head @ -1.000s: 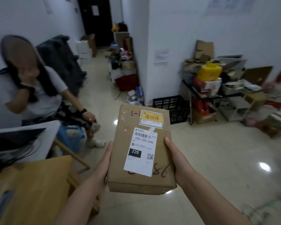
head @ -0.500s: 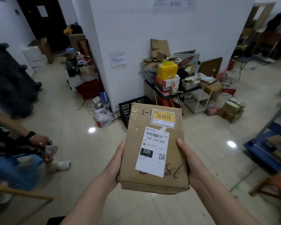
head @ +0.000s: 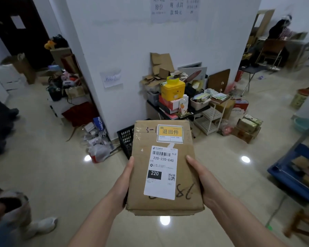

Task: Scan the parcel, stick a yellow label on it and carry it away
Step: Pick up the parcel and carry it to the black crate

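I hold a brown cardboard parcel (head: 185, 177) flat in front of me, above the tiled floor. A yellow label (head: 170, 133) is stuck near its far edge, and a white shipping label (head: 161, 172) with a barcode lies below it. My left hand (head: 124, 181) presses the parcel's left side and my right hand (head: 202, 179) presses its right side. Black handwriting shows on the cardboard near my right hand.
Straight ahead stands a white pillar (head: 150, 50) with a black crate (head: 126, 139), a cluttered rack with a yellow box (head: 172, 88) and cartons at its foot. A blue cart (head: 296, 173) stands at right. One person's shoe (head: 41, 225) is at lower left; another person sits far right (head: 280, 32).
My view has swung to the right: the seated person and the desk at left have slid out of view, and the pillar, the rack and the blue cart have come in. The parcel stays in both hands.
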The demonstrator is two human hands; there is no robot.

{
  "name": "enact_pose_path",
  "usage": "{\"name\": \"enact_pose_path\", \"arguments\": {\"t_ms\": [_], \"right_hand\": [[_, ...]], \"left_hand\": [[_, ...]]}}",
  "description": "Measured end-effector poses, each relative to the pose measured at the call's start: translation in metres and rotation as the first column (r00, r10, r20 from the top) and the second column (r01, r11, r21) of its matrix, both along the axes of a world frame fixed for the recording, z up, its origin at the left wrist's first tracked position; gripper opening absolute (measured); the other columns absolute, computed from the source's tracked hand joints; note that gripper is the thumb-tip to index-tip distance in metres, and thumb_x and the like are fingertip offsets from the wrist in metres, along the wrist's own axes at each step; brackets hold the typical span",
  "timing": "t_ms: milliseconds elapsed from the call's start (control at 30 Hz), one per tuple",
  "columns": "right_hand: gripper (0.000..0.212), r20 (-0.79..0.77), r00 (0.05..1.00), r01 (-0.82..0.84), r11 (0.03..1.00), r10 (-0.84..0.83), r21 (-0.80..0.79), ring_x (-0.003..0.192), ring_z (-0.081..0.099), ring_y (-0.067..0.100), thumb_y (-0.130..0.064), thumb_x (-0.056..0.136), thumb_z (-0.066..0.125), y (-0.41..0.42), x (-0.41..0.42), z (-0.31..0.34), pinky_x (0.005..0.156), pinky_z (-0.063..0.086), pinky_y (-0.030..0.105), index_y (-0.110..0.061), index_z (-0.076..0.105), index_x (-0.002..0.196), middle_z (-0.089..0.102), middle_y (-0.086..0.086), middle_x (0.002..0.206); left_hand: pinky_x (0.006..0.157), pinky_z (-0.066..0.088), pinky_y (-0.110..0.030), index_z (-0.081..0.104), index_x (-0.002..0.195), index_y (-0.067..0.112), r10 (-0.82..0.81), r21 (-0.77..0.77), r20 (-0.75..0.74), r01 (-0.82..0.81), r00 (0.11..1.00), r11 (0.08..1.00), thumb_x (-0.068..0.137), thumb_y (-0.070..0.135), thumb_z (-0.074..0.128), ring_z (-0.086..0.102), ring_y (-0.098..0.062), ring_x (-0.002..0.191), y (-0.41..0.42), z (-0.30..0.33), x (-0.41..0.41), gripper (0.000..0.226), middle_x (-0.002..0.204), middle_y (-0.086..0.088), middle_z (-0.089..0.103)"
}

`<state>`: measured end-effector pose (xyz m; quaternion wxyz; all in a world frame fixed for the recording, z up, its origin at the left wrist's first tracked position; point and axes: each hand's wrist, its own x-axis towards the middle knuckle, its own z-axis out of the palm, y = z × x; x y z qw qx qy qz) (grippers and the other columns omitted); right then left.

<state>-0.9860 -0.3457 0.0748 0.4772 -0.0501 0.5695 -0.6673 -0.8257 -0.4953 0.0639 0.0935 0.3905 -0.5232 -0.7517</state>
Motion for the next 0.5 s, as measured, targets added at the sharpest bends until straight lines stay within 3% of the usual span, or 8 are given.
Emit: {"name": "enact_pose_path", "arguments": {"t_ms": [133, 233, 367, 500], "right_hand": [[0.039, -0.006, 1.000, 0.014, 1.000, -0.014, 0.012, 0.088, 0.072, 0.029, -0.042, 0.088, 0.056, -0.045, -0.037, -0.003, 0.083, 0.055, 0.040, -0.012, 0.070, 0.108, 0.076, 0.013, 0.102], [0.038, 0.000, 1.000, 0.021, 1.000, -0.021, 0.007, 0.081, 0.074, 0.027, -0.041, 0.089, 0.055, -0.074, -0.072, -0.006, 0.075, 0.056, 0.037, -0.011, 0.070, 0.107, 0.077, 0.013, 0.099], [0.038, -0.015, 1.000, 0.012, 0.998, -0.012, 0.055, 0.089, 0.072, 0.032, -0.040, 0.090, 0.055, -0.125, -0.128, -0.018, 0.078, 0.056, 0.040, -0.010, 0.070, 0.107, 0.076, 0.015, 0.099], [0.032, -0.023, 0.998, -0.063, 0.990, 0.067, 0.127, 0.073, 0.074, 0.026, -0.031, 0.092, 0.056, -0.174, -0.191, -0.032, 0.068, 0.056, 0.036, -0.004, 0.070, 0.103, 0.078, 0.014, 0.087]], "left_hand": [[0.085, 0.054, -0.039, 0.072, 0.105, 0.027, -0.007, 0.002, 0.021, 0.007, 1.000, 1.000, 0.087, 0.068, 0.030, 0.073, -0.022, 0.093, -0.049, 0.003, -0.043, 0.061, 0.102, -0.003, 0.077], [0.092, 0.052, -0.041, 0.069, 0.110, 0.028, -0.023, 0.004, 0.023, 0.023, 0.999, 1.000, 0.087, 0.067, 0.030, 0.071, -0.022, 0.098, -0.079, -0.002, -0.079, 0.060, 0.105, -0.001, 0.076], [0.095, 0.050, -0.039, 0.067, 0.111, 0.031, -0.022, -0.004, 0.039, 0.022, 0.999, 1.000, 0.086, 0.068, 0.030, 0.070, -0.017, 0.100, -0.122, -0.012, -0.128, 0.058, 0.106, 0.004, 0.075], [0.098, 0.049, -0.039, 0.066, 0.110, 0.035, -0.017, -0.010, 0.122, 0.019, 0.992, 1.000, 0.083, 0.073, 0.030, 0.070, -0.016, 0.100, -0.164, -0.023, -0.180, 0.059, 0.102, 0.007, 0.076]]}}
